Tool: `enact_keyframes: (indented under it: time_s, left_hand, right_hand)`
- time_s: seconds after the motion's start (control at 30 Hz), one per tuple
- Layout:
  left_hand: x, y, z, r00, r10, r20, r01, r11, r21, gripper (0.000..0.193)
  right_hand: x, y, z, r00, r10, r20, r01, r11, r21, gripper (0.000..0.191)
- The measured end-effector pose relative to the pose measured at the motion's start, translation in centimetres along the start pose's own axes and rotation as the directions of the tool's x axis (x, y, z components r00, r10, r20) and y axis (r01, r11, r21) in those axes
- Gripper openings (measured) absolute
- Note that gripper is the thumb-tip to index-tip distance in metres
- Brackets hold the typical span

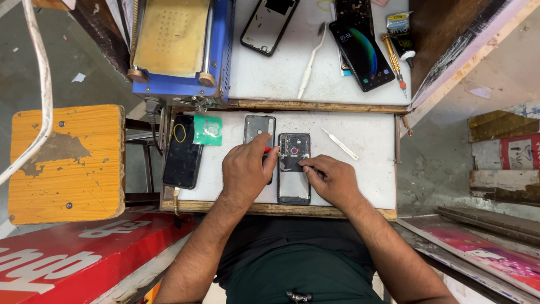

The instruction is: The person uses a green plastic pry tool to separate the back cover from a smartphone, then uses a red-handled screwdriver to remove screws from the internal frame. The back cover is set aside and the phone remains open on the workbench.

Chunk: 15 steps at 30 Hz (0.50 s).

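An opened smartphone (293,169) with its back removed lies on the white work mat (365,141) of a low shelf. My left hand (246,171) grips a small red-handled screwdriver (272,151) whose tip meets the phone's upper left corner. My right hand (332,179) rests on the phone's right side, fingertips pressing on its middle. A grey back cover (259,127) lies just above my left hand.
A black phone (182,152) and a green packet (208,130) lie left on the mat, a white plastic tool (340,144) right. The upper bench holds a blue machine (180,45), a phone frame (269,25), a lit phone (361,48), a toothbrush (311,59) and a screwdriver (394,61). A yellow stool (64,163) stands left.
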State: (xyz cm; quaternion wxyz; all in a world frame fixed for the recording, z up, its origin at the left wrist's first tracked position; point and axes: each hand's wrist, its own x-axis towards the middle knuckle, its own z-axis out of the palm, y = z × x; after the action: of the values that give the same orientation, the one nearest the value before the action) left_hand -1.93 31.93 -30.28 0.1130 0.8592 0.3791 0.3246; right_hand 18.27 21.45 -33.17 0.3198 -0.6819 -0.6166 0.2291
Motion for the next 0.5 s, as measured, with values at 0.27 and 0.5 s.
enact_keyframes:
  time_s: [0.27, 0.5]
  left_hand:
    - [0.5, 0.7, -0.7, 0.991, 0.022, 0.129, -0.014, 0.998, -0.060, 0.032]
    - [1.1, 1.4, -1.6, 0.973, 0.082, 0.216, -0.071, 0.996, -0.060, 0.033]
  right_hand:
    - [-0.1, 0.1, 0.1, 1.000, -0.024, -0.017, 0.024, 1.000, 0.008, 0.016]
    - [-0.1, 0.0, 0.0, 1.000, -0.008, -0.005, 0.008, 1.000, 0.010, 0.016]
